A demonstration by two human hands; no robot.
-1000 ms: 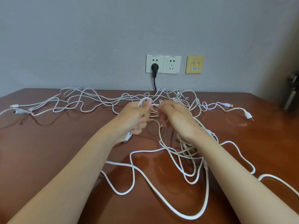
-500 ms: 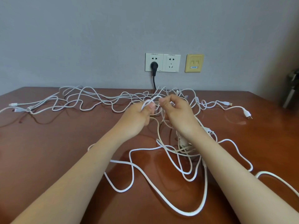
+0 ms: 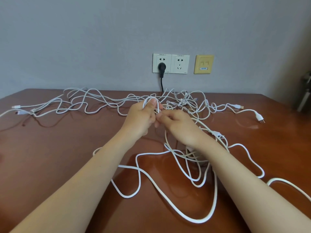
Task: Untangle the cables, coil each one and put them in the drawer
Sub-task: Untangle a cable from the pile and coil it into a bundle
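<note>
Half a second on, the right hand (image 3: 180, 127) has dropped and moved in toward the left hand (image 3: 139, 120). The fingertips that were level with the left thumb now sit lower, tucked against the left hand's fingers. The left hand has hardly shifted, but the loop (image 3: 152, 98) it holds now arches higher above its thumb.

The left hand is curled, pinching that loop of white cable between thumb and forefinger. The right hand is curled too, its fingertips closing on a thin strand (image 3: 157, 109) just below the loop, touching the left hand. How much of the strand lies inside the fingers is hidden.

The rest of the cables (image 3: 193, 155) lie tangled on the brown table (image 3: 50, 148). There is a knotted heap under the right wrist, and a thick cord (image 3: 198, 221) sweeps toward the person between the forearms. Thin strands spread far out beyond the left hand, and more loops lie past the right hand, ending in a USB plug (image 3: 241, 107) and a white mains plug (image 3: 259, 116).

On the wall beyond both hands are a double socket (image 3: 180, 63) with a black plug (image 3: 161, 67) in it, and a yellow faceplate (image 3: 203, 64) beside it.
</note>
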